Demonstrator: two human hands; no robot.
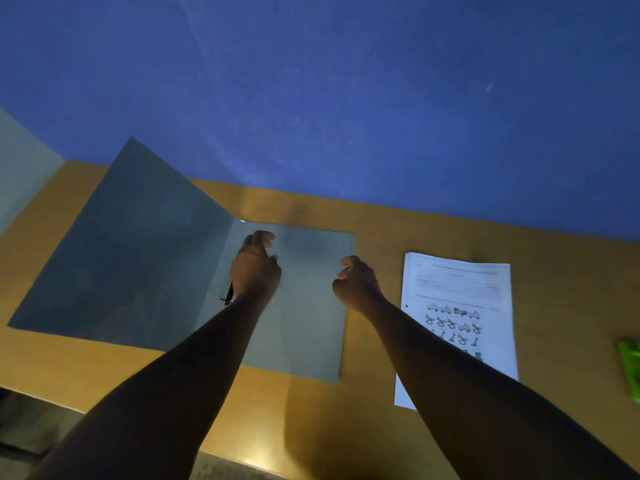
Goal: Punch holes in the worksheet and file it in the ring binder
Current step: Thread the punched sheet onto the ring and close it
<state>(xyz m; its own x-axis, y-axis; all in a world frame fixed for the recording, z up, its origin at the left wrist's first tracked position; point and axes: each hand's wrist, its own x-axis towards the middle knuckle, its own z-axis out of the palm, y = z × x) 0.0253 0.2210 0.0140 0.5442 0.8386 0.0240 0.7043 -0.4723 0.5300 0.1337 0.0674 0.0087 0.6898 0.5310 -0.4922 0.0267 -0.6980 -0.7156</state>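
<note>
— How were the hands placed?

— Both arms reached out over the open grey binder (pixel 145 258) on the counter (pixel 381 216). The left hand (pixel 255 268) hovered by the fold, fingers curled; whether it gripped anything, I couldn't tell. The right hand (pixel 356 284) sat at the binder's right edge, fingers loosely curled, holding nothing.

— And the worksheet?

— The worksheet (pixel 457 306) lay flat just right of the binder, its near corner hidden by the right forearm.

— Anything unclear?

— A dark bit (pixel 229 293) by the left wrist was too blurred. A green object (pixel 630 365) was cut off at the right.
</note>
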